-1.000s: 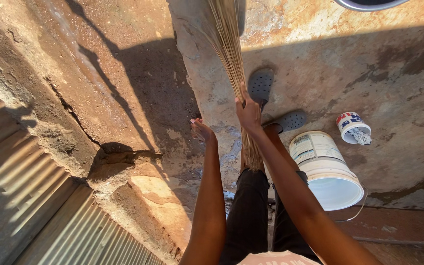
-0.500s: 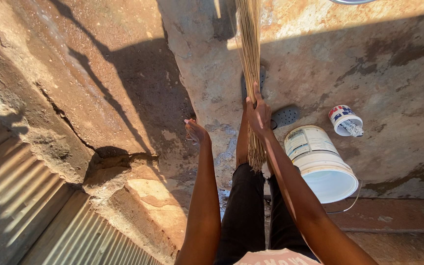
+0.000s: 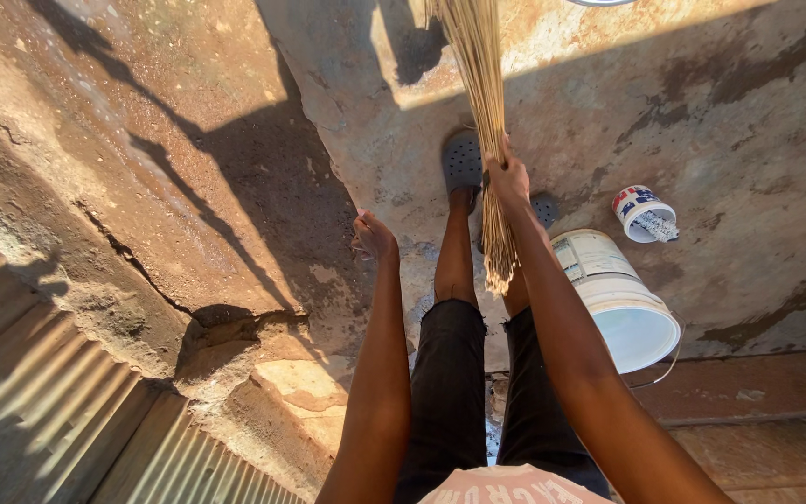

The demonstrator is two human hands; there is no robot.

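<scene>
Head view, the only cam: your right hand (image 3: pixel 509 177) is wrapped tight round a bundle broom (image 3: pixel 483 112) of thin pale stalks, fingers closed on it approx. a third of the way up from the butt. The butt end hangs below your fist, in front of your legs; the long brush end runs up and out of frame at the top. Your left hand (image 3: pixel 372 235) holds nothing: fingers loosely curled, free in the air, well apart from the broom.

Handling, as a judgement: it's light, w/ no rigid handle, just bound stalks, so stiff near the tie and springy toward the tips. Dry stalks are brittle and can slide out of the bundle, so grip where it's packed tightest, i.e. about where your fist is now, not nearer the loose tips.

Counts:
- 1 broom
- 1 white bucket (image 3: pixel 619 303), tipped on its side, mouth toward you, just beside your right leg
- 1 small printed tub (image 3: pixel 641 209), also on its side, something pale inside, near the bucket
- 2 dark perforated clogs (image 3: pixel 463 161) on your feet
- 1 corrugated metal sheet (image 3: pixel 39 411) at lower left, by the cracked concrete floor (image 3: pixel 235 187)
</scene>
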